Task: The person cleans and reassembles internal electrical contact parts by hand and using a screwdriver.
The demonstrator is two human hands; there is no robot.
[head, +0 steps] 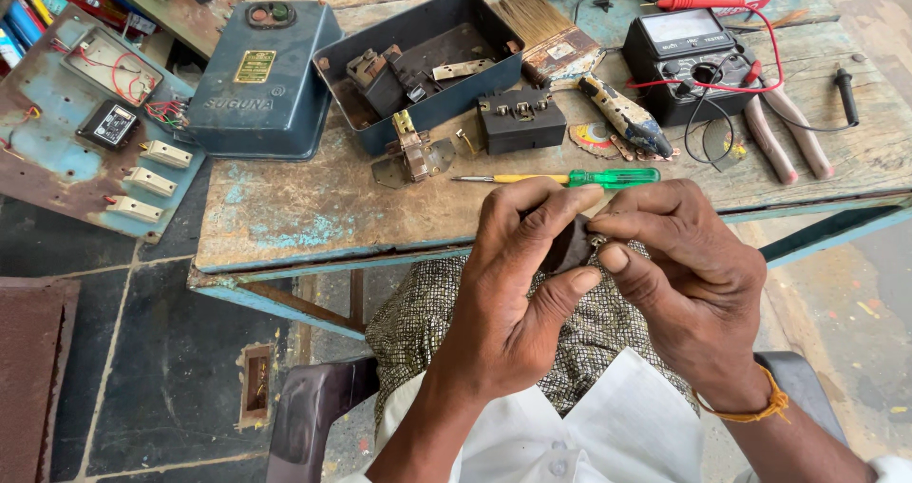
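Dark small part [570, 246] is sitting above the lap, before a worn wooden workbench [285, 217] over dark floor tiles, left hand [518, 293] and right hand [689, 274] both pinching it between curled fingertips.

Bright even daylight, soft shadows; sharp focus, wide-angle bending at edges; light source perhaps overhead.

Bare forearms; orange thread band [760, 409] on the right wrist; white shirt [608, 426]; perhaps a checked wrap [418, 312] below.
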